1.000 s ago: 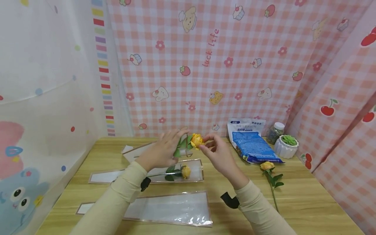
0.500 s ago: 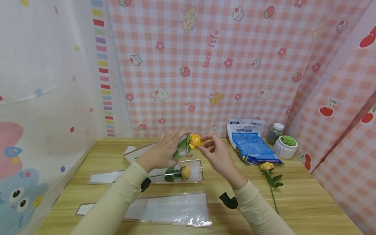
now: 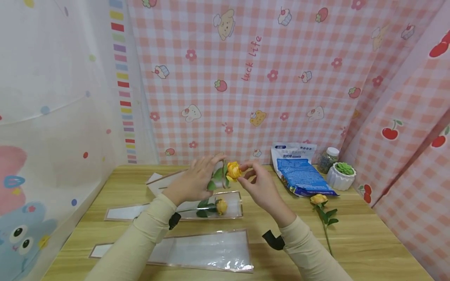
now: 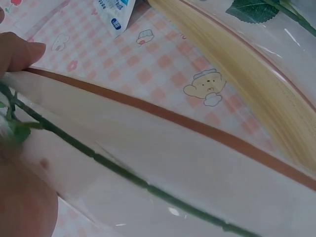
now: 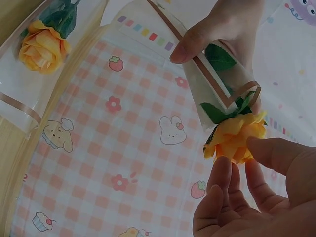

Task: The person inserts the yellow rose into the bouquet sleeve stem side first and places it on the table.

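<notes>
My right hand (image 3: pixel 260 185) pinches a yellow artificial rose (image 3: pixel 233 170) by its bloom, thumb on one side and fingertips on the other in the right wrist view. My left hand (image 3: pixel 193 180) grips a clear flower sleeve (image 5: pixel 197 94) with a brown border near its wide mouth. The rose's green stem (image 4: pixel 121 173) runs down inside the sleeve, as the left wrist view shows. Some leaves (image 5: pixel 220 57) lie within the sleeve; others sit at the mouth, and the bloom is outside it. The left palm hides part of the sleeve in the head view.
Below the hands lies a second sleeve (image 3: pixel 233 210) holding a yellow rose (image 3: pixel 221 206). Nearer is a flat sleeve (image 3: pixel 204 251). At right are a loose rose (image 3: pixel 318 200), a blue and white bag (image 3: pixel 299 173), a jar (image 3: pixel 327 160) and a potted succulent (image 3: pixel 341 177).
The rose bloom and the right fingertips have shifted slightly left, toward the sleeve's mouth. The left hand keeps its grip in nearly the same spot.
</notes>
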### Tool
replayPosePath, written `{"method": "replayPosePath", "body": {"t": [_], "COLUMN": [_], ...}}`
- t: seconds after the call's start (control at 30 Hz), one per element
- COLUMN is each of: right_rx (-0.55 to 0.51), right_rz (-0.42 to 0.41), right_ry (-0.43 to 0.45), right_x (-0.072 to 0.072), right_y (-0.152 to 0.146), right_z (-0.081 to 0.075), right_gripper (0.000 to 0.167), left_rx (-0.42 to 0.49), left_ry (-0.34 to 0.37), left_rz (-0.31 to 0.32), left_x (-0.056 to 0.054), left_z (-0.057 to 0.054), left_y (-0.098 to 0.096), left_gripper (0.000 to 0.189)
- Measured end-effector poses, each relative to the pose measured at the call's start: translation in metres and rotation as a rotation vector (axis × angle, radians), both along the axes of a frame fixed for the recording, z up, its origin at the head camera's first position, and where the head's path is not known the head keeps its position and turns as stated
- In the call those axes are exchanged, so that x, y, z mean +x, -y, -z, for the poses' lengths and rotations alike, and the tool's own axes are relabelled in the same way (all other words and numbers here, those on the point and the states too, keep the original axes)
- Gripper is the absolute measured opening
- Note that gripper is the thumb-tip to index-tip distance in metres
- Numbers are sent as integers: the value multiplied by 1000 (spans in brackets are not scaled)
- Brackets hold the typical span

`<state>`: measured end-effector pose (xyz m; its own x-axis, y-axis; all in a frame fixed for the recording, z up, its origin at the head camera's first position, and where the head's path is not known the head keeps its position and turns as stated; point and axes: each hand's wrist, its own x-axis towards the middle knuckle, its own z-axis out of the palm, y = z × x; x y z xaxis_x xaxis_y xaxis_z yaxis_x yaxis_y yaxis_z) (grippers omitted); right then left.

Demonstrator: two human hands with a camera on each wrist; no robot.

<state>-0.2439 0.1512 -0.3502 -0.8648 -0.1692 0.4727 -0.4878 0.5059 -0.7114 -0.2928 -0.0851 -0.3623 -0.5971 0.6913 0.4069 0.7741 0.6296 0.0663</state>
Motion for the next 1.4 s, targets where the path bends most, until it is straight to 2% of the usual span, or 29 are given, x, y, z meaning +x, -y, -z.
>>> {"method": "replayPosePath", "body": {"t": [0.5,0.77,1.0,1.2,1.4], "right_rx": [6,14,0,29,27], "right_rz": [-1,-28,-31,-40,-48], "right_ry": [22,23,-8,-61,-42], "right_x": [2,1,0,1,2], "right_y": [5,11,15,17,19], "right_z": [1,3,6,9,9], "right_gripper": [24,21,25,27,21], "left_rx": [4,4,-7,8,17], "left_ry": [-32,-92,-91,-74,-49], "left_rz": [-18,-24,-31,-17,-5], "left_x": [0,-1,0,1,2], "left_z": [0,0,0,-2,-4], "left_y": [-2,-3,-4,-5,-6], "left_gripper": [130,129,131,126,127]}}
